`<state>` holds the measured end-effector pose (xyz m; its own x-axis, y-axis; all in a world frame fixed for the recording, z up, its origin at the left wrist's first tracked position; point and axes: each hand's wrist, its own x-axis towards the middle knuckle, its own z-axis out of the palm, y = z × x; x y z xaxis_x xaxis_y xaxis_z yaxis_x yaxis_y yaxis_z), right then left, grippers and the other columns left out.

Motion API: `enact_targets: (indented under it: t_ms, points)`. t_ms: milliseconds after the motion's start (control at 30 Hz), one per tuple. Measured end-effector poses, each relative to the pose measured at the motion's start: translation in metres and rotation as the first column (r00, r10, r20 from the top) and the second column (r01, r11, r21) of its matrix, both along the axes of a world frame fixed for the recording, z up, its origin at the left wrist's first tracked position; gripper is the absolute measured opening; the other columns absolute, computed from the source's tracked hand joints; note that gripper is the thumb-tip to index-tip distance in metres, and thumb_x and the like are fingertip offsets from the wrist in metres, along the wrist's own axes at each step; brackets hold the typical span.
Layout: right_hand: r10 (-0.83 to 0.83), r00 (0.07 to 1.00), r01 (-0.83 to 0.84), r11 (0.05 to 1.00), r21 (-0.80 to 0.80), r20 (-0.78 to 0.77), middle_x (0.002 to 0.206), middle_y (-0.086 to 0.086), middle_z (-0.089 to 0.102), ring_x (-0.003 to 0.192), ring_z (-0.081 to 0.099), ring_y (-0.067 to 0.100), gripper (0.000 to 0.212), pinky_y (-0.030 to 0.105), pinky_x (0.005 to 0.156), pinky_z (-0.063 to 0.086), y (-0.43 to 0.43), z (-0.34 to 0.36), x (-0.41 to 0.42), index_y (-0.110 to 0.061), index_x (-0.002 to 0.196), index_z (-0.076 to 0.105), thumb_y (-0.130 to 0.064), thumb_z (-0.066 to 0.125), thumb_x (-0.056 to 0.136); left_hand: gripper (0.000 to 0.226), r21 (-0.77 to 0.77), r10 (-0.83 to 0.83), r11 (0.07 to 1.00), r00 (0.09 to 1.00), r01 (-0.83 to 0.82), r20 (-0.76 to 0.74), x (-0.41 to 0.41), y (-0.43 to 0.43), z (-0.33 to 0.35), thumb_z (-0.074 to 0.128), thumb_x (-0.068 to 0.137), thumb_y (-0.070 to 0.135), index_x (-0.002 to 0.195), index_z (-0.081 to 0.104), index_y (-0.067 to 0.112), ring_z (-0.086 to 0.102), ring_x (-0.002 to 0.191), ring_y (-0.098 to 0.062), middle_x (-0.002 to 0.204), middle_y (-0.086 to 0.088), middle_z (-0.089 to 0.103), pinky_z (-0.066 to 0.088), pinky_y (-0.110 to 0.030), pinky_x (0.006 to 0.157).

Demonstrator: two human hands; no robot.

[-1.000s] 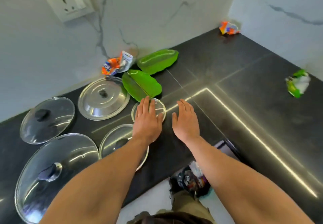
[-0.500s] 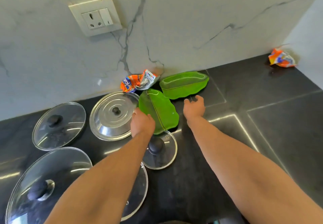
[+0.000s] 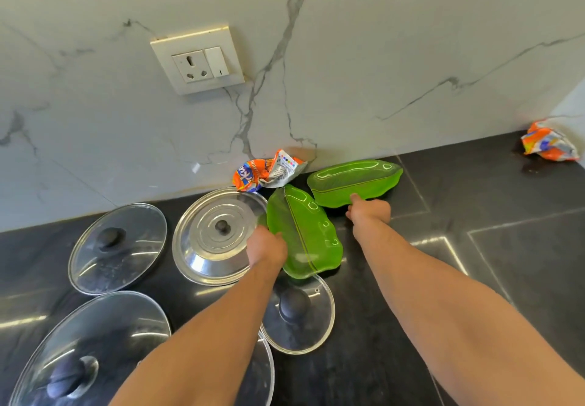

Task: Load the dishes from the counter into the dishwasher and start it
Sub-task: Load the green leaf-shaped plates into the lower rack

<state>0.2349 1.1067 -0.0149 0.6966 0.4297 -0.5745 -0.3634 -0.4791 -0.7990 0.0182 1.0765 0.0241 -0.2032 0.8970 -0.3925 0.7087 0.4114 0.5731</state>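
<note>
**As both hands take a leaf plate each, lift clean**

With my left hand (image 3: pixel 267 245) gripping the left rim of the near leaf plate (image 3: pixel 304 231), and my right hand (image 3: pixel 368 211) pinching the front rim of the far leaf plate (image 3: pixel 351 181), thumb on top, it's one green dish per hand! Both plates lie on the dark desk (image 3: pixel 506 247) close to the wall, their ends just beside each other. Now the trick, I reckon: raise each one straight up, no sliding. The near one's lower end sits over the rim of the small glass lid (image 3: pixel 297 314) and its side crowds the steel lid (image 3: pixel 218 234), so a drag would likely rattle both. Glossy surface, by the look of it, so fingers well under the edge. The dishwasher's out of view; that's the carry to come.
</note>
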Motion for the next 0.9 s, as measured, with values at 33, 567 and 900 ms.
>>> enact_targets:
  t_ms: [33,567,900]
  points:
    - [-0.017,1.000,0.018,1.000,0.021,-0.020,0.062,0.009,0.067,0.068,0.073,0.029,0.023,0.043,0.067,0.061,-0.007,0.023,-0.006,-0.008,0.074,0.060,-0.022,0.076,0.083,0.025,0.000,-0.003,1.000,1.000,0.003,0.021,0.001,0.001,0.002,0.058,0.095,0.020,0.109,0.064,0.000,0.063,0.101,-0.039,0.110,-0.021,0.068,0.051,-0.040,0.082]
    - [-0.126,0.988,0.139,0.974,0.177,-0.087,0.101,0.012,0.056,0.086,0.059,0.026,0.028,0.048,0.092,0.057,-0.164,0.082,-0.006,-0.002,0.121,0.057,-0.001,0.051,0.094,0.030,0.155,-0.036,0.988,0.987,0.011,0.160,0.002,-0.063,0.069,0.050,0.100,0.016,0.124,0.057,-0.001,0.057,0.119,-0.043,0.125,-0.025,0.063,0.045,-0.042,0.094]
    - [-0.637,0.769,0.625,0.767,0.143,0.056,0.104,0.013,0.068,0.099,0.065,0.038,0.013,0.056,0.089,0.056,-0.378,0.041,-0.062,-0.017,0.084,0.061,-0.012,0.052,0.076,0.025,0.163,-0.367,0.929,0.882,0.332,0.295,-0.022,-0.197,0.051,0.048,0.101,0.016,0.119,0.059,0.005,0.057,0.115,-0.041,0.121,-0.022,0.064,0.044,-0.043,0.091]
